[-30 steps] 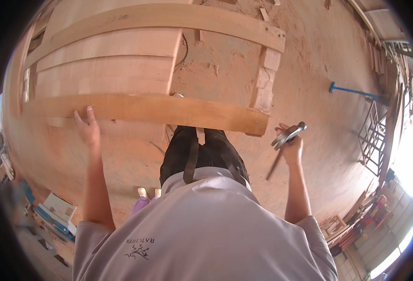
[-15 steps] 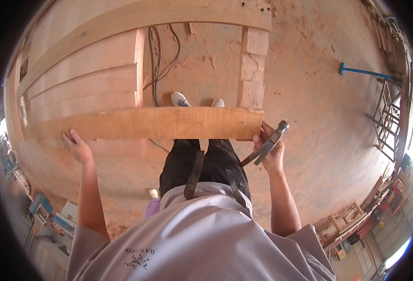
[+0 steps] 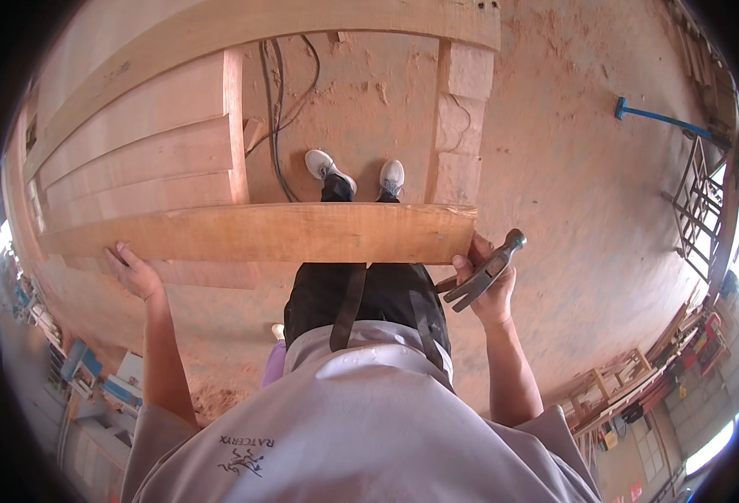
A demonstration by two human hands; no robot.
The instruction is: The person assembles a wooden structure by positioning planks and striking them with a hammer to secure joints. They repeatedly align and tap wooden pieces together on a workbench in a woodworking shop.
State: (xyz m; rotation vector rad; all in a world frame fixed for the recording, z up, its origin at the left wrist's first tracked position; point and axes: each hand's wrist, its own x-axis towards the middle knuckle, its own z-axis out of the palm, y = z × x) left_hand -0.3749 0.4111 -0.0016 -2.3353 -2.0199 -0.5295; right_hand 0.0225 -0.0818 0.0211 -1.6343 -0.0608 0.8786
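Note:
A long, light-brown wooden board (image 3: pixel 302 233) lies crosswise in front of me, just beyond my waist. Near its left part, my left hand (image 3: pixel 137 275) grips the near edge, thumb on the face and the other fingers partly hidden. My right hand (image 3: pixel 495 293) pinches the board's right end at its corner. That same hand also carries a claw hammer (image 3: pixel 497 261), its metal head over the palm and its handle mostly hidden. Beyond the board is a wooden frame, with a long curved rail (image 3: pixel 302 18) and a notched crosspiece (image 3: pixel 462 126).
Pale wooden panels (image 3: pixel 152 138) fill the frame's left side. Dark cables (image 3: pixel 279 126) lie on the dusty floor close to my shoes (image 3: pixel 391 174). A blue bar (image 3: pixel 663 116) and metal racks (image 3: pixel 695 210) stand at right. Behind me is part of another person in purple (image 3: pixel 274 362).
The board has come slightly nearer to my body, and both hands have moved with it. More of my shoes shows beyond it. The hammer has turned a little in my right hand.

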